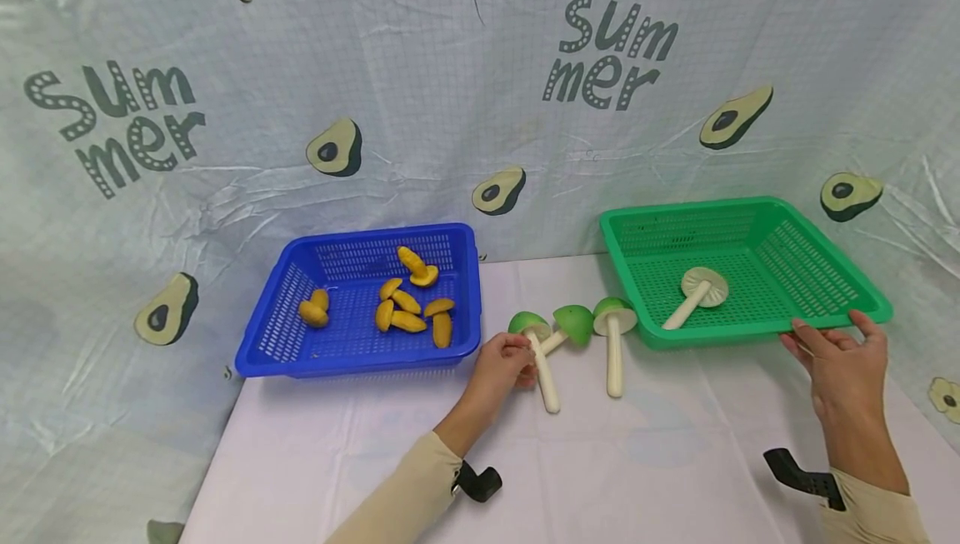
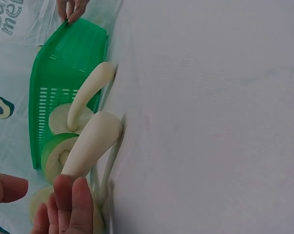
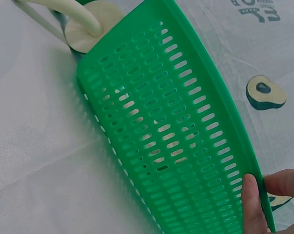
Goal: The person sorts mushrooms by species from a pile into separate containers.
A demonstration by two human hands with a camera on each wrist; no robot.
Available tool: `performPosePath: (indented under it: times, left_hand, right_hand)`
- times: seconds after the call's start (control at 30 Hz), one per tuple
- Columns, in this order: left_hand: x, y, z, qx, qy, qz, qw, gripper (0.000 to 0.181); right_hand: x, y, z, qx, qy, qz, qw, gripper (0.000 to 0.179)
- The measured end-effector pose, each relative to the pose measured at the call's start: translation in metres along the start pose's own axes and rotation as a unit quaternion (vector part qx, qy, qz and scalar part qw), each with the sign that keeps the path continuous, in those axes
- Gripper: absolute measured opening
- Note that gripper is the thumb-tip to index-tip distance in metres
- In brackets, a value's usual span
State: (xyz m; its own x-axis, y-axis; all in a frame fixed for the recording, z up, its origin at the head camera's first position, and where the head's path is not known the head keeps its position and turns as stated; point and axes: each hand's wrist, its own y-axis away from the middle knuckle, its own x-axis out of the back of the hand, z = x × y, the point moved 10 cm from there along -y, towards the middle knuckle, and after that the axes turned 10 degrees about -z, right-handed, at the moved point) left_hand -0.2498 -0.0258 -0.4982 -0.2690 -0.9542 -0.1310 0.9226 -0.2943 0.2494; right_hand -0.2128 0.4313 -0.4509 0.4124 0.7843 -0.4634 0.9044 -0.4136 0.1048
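Note:
My left hand [image 1: 504, 365] is beside the nearest green-capped toy mushroom [image 1: 545, 373], its fingertips at the white stem [image 2: 93, 146]. In the left wrist view the thumb [image 2: 8, 188] stands apart from the fingers; whether they touch the stem I cannot tell. Two more green-capped mushrooms lie close by: one tilted behind [image 1: 573, 323], one upright in view [image 1: 615, 352] against the green basket [image 1: 750, 331]. My right hand [image 1: 847, 361] pinches that basket's front rim near its right corner, thumb and finger on either side of the rim [image 3: 256, 165]. Inside the basket lies one mushroom [image 1: 703, 287], gills up.
A blue basket [image 1: 251, 352] holding several yellow-brown toy mushrooms [image 1: 405, 321] stands on the left. White cloth covers the table [image 1: 600, 469]. Behind rises a pale curtain [image 1: 420, 94] printed with avocados and lettering.

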Motion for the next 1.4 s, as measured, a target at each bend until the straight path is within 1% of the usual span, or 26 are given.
performPosePath:
  times: [0.07, 0.13, 0.23, 0.3, 0.37, 0.47, 0.53, 0.63, 0.77, 0.83, 0.9, 1.0, 1.17, 1.3, 1.4]
  left_hand:
    - [0.001, 0.001, 0.001, 0.001, -0.012, 0.012, 0.9999, 0.028]
    - [0.002, 0.002, 0.004, -0.005, -0.031, 0.028, 0.9991, 0.03]
    - [0.005, 0.002, 0.005, -0.019, -0.078, 0.054, 0.9953, 0.032]
    - [0.005, 0.002, 0.006, -0.028, -0.117, 0.07, 0.9902, 0.033]
    - [0.005, 0.002, 0.005, -0.035, -0.155, 0.08, 0.984, 0.035]
    - [0.002, 0.003, 0.008, -0.046, -0.198, 0.096, 0.9745, 0.039]
    - [0.0, 0.004, 0.01, -0.053, -0.21, 0.101, 0.971, 0.041]
    - [-0.002, 0.004, 0.011, -0.056, -0.197, 0.101, 0.9735, 0.042]
    - [-0.003, 0.003, 0.005, -0.042, -0.136, 0.085, 0.9862, 0.041]
    - [-0.002, 0.002, 0.001, -0.032, -0.107, 0.081, 0.9905, 0.041]
    - [-0.001, 0.001, -0.002, -0.029, -0.084, 0.079, 0.9929, 0.042]
    - [0.001, 0.001, -0.005, -0.027, -0.053, 0.081, 0.9949, 0.044]
    - [0.001, 0.003, -0.001, -0.038, -0.02, 0.081, 0.9958, 0.047]
    - [-0.004, 0.003, 0.003, -0.053, -0.001, 0.067, 0.9963, 0.047]
    - [-0.007, 0.002, 0.004, -0.055, 0.012, 0.055, 0.9969, 0.047]
  right_hand:
    - [0.0, 0.0, 0.0, 0.003, -0.006, -0.001, 1.0, 0.101]
    - [0.0, 0.0, 0.0, 0.003, -0.007, -0.001, 1.0, 0.102]
    - [0.001, 0.0, 0.0, 0.003, -0.007, 0.0, 1.0, 0.102]
    - [0.001, 0.0, 0.001, 0.002, -0.002, 0.001, 1.0, 0.102]
    - [0.002, 0.0, 0.001, 0.001, 0.001, 0.001, 1.0, 0.102]
    - [0.002, 0.0, 0.001, 0.001, 0.003, 0.0, 1.0, 0.102]
    - [0.002, 0.0, 0.001, 0.002, 0.002, -0.001, 1.0, 0.102]
    - [0.001, 0.0, 0.001, 0.003, 0.004, -0.001, 1.0, 0.103]
    - [0.002, 0.0, 0.002, 0.003, 0.004, -0.002, 1.0, 0.104]
    - [0.002, 0.0, 0.002, 0.002, 0.002, -0.003, 1.0, 0.104]
    - [0.003, 0.0, 0.002, 0.001, 0.0, -0.003, 1.0, 0.104]
    - [0.002, 0.0, 0.002, -0.001, -0.002, -0.006, 1.0, 0.104]
    - [0.0, 0.0, 0.001, -0.001, -0.003, -0.007, 1.0, 0.103]
    - [0.001, 0.0, 0.001, -0.003, 0.003, -0.004, 1.0, 0.104]
    - [0.001, -0.001, 0.001, -0.006, 0.005, -0.002, 1.0, 0.104]
